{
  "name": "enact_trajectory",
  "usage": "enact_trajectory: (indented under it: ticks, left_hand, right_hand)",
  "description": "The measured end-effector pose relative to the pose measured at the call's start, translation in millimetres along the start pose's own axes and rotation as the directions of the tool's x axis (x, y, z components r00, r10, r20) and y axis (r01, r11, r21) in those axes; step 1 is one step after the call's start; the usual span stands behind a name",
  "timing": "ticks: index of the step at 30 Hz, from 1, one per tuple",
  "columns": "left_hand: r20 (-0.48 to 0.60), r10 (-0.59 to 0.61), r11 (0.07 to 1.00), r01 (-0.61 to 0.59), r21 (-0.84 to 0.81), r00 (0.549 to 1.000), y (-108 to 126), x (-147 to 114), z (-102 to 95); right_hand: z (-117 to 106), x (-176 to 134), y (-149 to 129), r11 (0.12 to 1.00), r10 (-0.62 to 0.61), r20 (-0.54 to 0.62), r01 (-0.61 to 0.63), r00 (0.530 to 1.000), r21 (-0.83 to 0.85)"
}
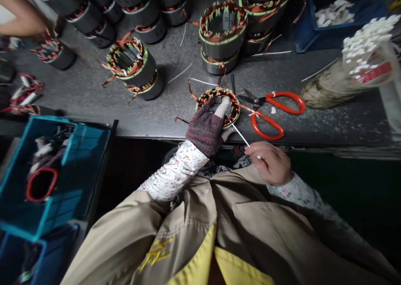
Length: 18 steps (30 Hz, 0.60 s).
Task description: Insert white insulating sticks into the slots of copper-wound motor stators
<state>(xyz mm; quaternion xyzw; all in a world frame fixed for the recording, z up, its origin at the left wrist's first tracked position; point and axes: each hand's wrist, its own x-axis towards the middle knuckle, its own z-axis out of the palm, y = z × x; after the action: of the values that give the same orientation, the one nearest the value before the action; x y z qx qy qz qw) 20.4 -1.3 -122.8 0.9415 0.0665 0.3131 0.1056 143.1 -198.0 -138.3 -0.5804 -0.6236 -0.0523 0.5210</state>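
Observation:
My left hand (206,126), in a dark knitted fingerless glove with pale wrapping on the fingers, grips the rim of a motor stator (233,111) at the bench's front edge. Copper windings and yellow-green liners ring the stator's top, and a wire lead stretches right from it. My right hand (271,161) is bare and closed in a pinch on a thin white stick (240,135). The stick slants up and left, its far tip at the stator's near rim. Red-handled scissors (278,103) lie just right of the stator, blades towards it.
Other stators (219,38) stand behind, several stacked at the back left. To the right are a bag of white sticks (369,51) and a blue bin (326,30). A teal crate (84,151) stands left. Another person's arm (25,17) reaches in at upper left.

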Motion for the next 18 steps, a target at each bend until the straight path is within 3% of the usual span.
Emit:
enact_trajectory:
  ticks: [3, 6, 9, 12, 14, 18]
  left_hand:
    - [-0.045, -0.088, 0.974, 0.077, -0.213, 0.995, 0, -4, 6.5]
    - [-0.038, -0.193, 0.862, 0.151, -0.484, 0.980, -1, -6, 12.5]
    - [-0.045, -0.165, 0.865, 0.122, -0.487, 0.985, -5, -4, 12.5]
    - [-0.024, -0.151, 0.899, 0.127, -0.419, 0.988, -7, -1, 9.0]
    - [-0.002, -0.166, 0.901, 0.151, -0.407, 0.986, -7, 1, 7.8]
    - [-0.035, -0.157, 0.905, 0.130, -0.404, 0.987, -5, 1, 8.6]
  right_hand:
    - [21, 17, 6, 0.981, 0.185, -0.079, -0.180, 0.980, 0.071]
    - [36, 33, 8, 0.902, 0.391, -0.134, -0.350, 0.911, 0.251]
    - [36, 40, 3, 0.815, 0.494, -0.087, -0.427, 0.865, 0.392]
    - [27, 40, -4, 0.764, 0.539, -0.029, -0.475, 0.842, 0.436]
    - [22, 40, -7, 0.781, 0.546, -0.023, -0.499, 0.838, 0.376]
    - [22, 43, -7, 0.924, 0.379, -0.043, -0.376, 0.924, 0.074]
